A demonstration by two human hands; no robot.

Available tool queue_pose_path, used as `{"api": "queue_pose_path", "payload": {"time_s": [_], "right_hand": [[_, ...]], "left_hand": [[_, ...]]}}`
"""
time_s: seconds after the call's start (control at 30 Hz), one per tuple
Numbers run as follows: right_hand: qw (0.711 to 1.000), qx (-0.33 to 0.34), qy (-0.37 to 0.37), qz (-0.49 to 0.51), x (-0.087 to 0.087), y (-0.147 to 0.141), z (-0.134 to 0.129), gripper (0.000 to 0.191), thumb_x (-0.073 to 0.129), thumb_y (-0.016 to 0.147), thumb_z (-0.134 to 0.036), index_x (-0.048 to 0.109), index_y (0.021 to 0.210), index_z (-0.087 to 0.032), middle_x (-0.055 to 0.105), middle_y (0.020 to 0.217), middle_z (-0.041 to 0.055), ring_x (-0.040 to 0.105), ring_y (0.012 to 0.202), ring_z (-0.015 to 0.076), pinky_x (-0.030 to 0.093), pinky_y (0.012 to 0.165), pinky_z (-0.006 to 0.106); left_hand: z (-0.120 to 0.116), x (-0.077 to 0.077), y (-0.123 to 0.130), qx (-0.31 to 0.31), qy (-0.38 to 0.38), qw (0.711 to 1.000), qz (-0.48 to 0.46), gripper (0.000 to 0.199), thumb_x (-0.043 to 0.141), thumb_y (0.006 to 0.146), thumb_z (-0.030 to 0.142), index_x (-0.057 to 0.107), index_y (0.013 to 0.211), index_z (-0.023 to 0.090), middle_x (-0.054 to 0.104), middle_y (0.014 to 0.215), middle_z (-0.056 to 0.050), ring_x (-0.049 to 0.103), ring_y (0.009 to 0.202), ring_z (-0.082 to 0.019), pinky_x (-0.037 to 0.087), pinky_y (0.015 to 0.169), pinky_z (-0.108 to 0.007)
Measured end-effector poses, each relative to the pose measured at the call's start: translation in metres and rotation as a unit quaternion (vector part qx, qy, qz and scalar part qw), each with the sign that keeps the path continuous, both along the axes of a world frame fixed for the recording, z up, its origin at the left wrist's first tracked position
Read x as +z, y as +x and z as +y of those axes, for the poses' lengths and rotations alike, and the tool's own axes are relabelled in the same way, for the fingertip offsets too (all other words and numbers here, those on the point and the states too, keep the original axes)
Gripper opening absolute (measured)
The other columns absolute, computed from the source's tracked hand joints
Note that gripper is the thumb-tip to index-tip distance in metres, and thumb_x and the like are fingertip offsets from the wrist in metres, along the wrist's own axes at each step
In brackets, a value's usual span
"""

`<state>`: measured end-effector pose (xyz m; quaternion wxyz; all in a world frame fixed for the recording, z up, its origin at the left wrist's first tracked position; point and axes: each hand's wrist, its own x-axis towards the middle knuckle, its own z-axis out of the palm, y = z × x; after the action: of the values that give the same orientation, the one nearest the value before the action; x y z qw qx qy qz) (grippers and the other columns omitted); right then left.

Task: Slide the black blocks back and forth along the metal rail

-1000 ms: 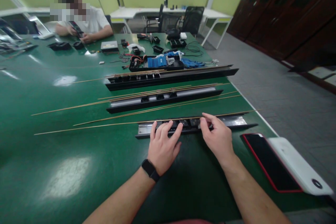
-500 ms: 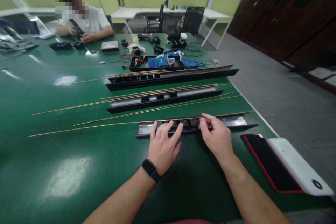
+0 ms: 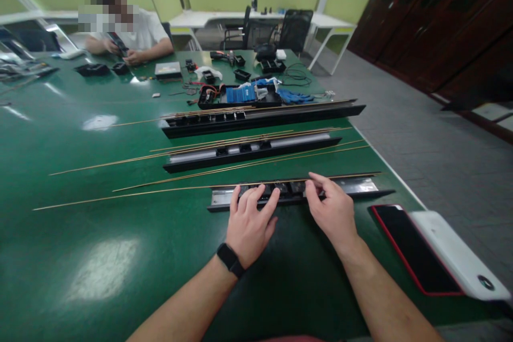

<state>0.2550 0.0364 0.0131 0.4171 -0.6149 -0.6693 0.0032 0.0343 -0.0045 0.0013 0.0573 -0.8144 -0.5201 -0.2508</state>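
Closest to me lies a black channel [image 3: 222, 197] with a silvery inner face and several dark blocks [image 3: 282, 187] in it. My left hand [image 3: 250, 224], wearing a black watch [image 3: 229, 256], rests on the channel and its blocks with fingers spread. A thin brass-coloured rod [image 3: 120, 196] runs along the channel's far edge and sticks out well past its left end. Bent at the fingers, my right hand [image 3: 331, 208] pinches the rod above the channel's right half. Its fingertips partly hide the grip.
Two more black channels [image 3: 256, 157] with thin rods lie beyond. Farther back are an open black case [image 3: 204, 101] with blue items and a blue glove [image 3: 296, 97]. A red-edged phone [image 3: 414, 248] and a white power bank [image 3: 452, 251] sit at right. Another person [image 3: 140, 32] sits far left.
The thin rod on the nearest channel has slid a little to the left along its length. Both my hands stay in nearly the same place.
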Motion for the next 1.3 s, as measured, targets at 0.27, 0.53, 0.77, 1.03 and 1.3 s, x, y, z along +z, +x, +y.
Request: {"api": "queue_pose_path", "payload": {"time_s": [0.27, 0.53, 0.77, 1.03, 1.3], "right_hand": [[0.999, 0.043, -0.005, -0.001, 0.003, -0.0042, -0.0007, 0.029, 0.06, 0.101, -0.038, 0.076, 0.116, -0.019, 0.078, 0.096, 0.0068, 0.071, 0.083, 0.0217, 0.058, 0.088, 0.039], [1.0, 0.002, -0.006, 0.007, 0.0008, -0.0007, 0.0009, 0.031, 0.06, 0.1, -0.038, 0.076, 0.118, -0.018, 0.078, 0.093, 0.0066, 0.072, 0.084, 0.0218, 0.058, 0.088, 0.039], [0.999, 0.051, 0.008, -0.004, 0.0028, -0.0043, -0.0004, 0.028, 0.062, 0.1, -0.036, 0.076, 0.116, -0.018, 0.078, 0.096, 0.0058, 0.072, 0.083, 0.0203, 0.058, 0.089, 0.038], [1.0, 0.003, -0.006, 0.004, 0.0016, -0.0004, 0.0002, 0.031, 0.06, 0.101, -0.039, 0.076, 0.116, -0.018, 0.078, 0.094, 0.0073, 0.072, 0.083, 0.0224, 0.058, 0.088, 0.04], [0.999, 0.046, 0.004, -0.005, 0.0037, -0.0039, -0.001, 0.028, 0.06, 0.101, -0.036, 0.075, 0.116, -0.018, 0.078, 0.096, 0.006, 0.071, 0.084, 0.0211, 0.058, 0.089, 0.039]], "left_hand": [[-0.0003, 0.0021, -0.0005, 0.0, -0.002, 1.0, -0.001, 0.066, 0.073, 0.092, 0.036, 0.052, 0.154, 0.031, 0.059, 0.146, -0.014, 0.055, 0.136, -0.031, 0.025, 0.128, -0.063], [-0.0002, 0.0012, 0.0, 0.0, -0.001, 1.0, -0.001, 0.066, 0.074, 0.092, 0.036, 0.053, 0.154, 0.032, 0.059, 0.146, -0.014, 0.055, 0.135, -0.031, 0.026, 0.128, -0.063], [-0.0001, 0.0014, -0.0003, 0.002, 0.0, 1.0, 0.0, 0.065, 0.073, 0.092, 0.037, 0.053, 0.154, 0.031, 0.059, 0.146, -0.014, 0.055, 0.136, -0.031, 0.026, 0.128, -0.063], [0.0, 0.0007, 0.0001, 0.0, -0.001, 1.0, 0.001, 0.066, 0.072, 0.093, 0.037, 0.052, 0.155, 0.032, 0.059, 0.146, -0.014, 0.055, 0.136, -0.031, 0.025, 0.129, -0.062], [-0.0007, 0.0007, 0.0002, 0.0, -0.002, 1.0, -0.001, 0.066, 0.073, 0.092, 0.037, 0.052, 0.155, 0.031, 0.059, 0.146, -0.014, 0.055, 0.136, -0.031, 0.024, 0.129, -0.062]]}}
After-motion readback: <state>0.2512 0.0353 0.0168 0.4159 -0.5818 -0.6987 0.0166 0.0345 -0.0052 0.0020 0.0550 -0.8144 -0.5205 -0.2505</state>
